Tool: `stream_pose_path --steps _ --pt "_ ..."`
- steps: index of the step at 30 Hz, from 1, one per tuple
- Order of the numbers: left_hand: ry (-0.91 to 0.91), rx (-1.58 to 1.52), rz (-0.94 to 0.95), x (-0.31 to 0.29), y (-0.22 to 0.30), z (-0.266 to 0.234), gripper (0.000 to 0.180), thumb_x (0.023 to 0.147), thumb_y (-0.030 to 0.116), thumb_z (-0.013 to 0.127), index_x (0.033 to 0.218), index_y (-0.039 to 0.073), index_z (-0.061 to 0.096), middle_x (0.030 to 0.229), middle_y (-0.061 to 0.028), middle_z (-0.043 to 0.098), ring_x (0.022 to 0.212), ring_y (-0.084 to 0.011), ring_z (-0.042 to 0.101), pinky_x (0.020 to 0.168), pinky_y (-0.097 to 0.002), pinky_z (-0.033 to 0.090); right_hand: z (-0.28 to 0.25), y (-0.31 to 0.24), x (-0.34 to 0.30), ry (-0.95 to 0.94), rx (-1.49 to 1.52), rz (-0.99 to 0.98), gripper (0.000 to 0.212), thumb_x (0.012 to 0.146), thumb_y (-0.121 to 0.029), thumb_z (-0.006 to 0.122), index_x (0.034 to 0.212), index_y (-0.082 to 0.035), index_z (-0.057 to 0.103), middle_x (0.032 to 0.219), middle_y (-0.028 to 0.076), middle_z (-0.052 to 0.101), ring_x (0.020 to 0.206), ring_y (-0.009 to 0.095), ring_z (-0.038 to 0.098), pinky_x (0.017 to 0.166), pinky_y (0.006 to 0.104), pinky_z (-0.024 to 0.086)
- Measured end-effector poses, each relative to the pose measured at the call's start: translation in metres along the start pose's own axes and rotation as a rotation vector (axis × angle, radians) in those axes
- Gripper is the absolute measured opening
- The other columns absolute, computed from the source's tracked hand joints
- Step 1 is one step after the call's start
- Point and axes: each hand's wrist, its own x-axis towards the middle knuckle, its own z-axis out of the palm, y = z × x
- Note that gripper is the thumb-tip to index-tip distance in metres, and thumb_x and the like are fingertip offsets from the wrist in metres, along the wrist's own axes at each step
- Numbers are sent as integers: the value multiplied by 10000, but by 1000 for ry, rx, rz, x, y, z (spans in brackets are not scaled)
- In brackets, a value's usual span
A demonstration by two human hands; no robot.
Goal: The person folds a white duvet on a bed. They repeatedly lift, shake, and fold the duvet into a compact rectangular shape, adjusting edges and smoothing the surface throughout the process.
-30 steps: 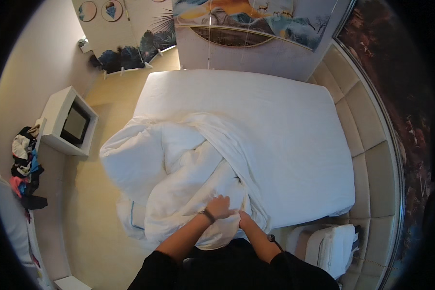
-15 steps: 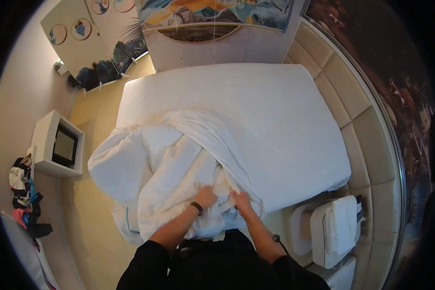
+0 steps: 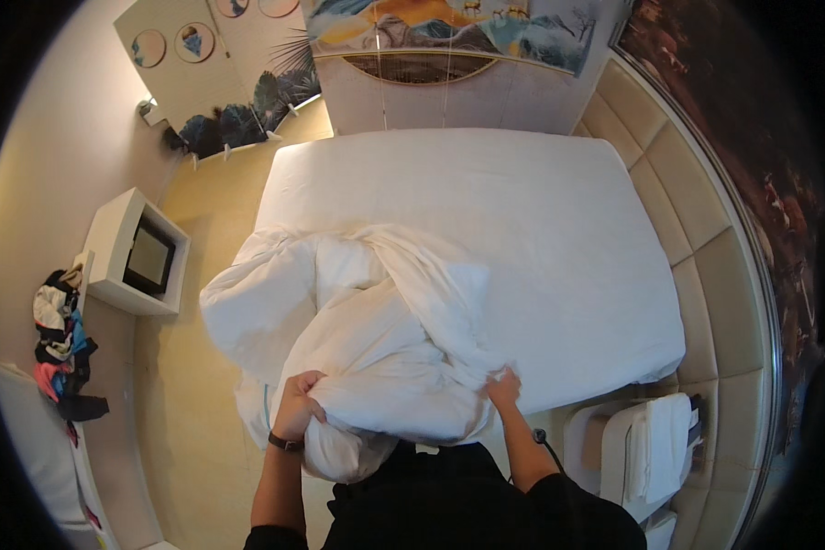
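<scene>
A white duvet [image 3: 367,330] lies bunched in thick folds over the near left part of the bed [image 3: 568,257], which is covered with a smooth white sheet. My left hand [image 3: 298,403], with a dark band at its wrist, is closed on the duvet's near left edge. Farther right, my right hand [image 3: 502,387] grips the duvet's right end close to the mattress's near side. Between them the cloth is stretched in a rounded roll, and part of it hangs down in front of my body. Folds hide some of the fingertips.
Beige padded panels [image 3: 697,220] line the right side. At the near right stands a rounded white bedside table [image 3: 619,458] with folded white cloths [image 3: 662,435] on it. A white box-shaped cabinet [image 3: 110,257] and a heap of clothes [image 3: 60,339] are at the left. A decorated folding screen [image 3: 220,82] stands behind.
My hands have moved apart, the left one leftward and the right one rightward, drawing the duvet's near edge out between them. The gap in the folds is now covered. The view has shifted slightly.
</scene>
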Motion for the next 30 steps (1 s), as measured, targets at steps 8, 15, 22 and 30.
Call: stream_pose_path --steps 8,15,22,30 --pt "91 -131 8 -31 7 -17 400 411 -128 533 788 -33 627 764 -40 640 671 -124 588 578 -243 481 -13 -210 -20 -261 259 -442 927 602 -133 707 1433 -87 300 1227 228 509 1037 403 548 886 430 467" --pt "329 -144 199 -45 -7 -83 118 656 -64 547 730 -1 615 690 -43 626 551 -98 553 465 -218 436 -17 -185 98 97 135 -487 348 788 -173 574 1088 1 602 1069 199 626 1052 372 559 890 454 448" --pt "472 -192 208 -61 -52 -172 55 704 -25 569 705 22 597 658 -31 610 506 -86 528 432 -208 403 -131 -145 162 829 -64 -24 201 780 -58 536 935 -74 663 839 134 643 789 303 613 759 410 493" --pt "165 -85 -190 -26 -53 -142 319 537 -79 532 825 -29 660 738 -85 657 616 -179 621 474 -272 497 26 -171 6 -223 529 249 637 764 -545 684 1133 -34 589 1085 180 618 1013 301 587 862 444 478"
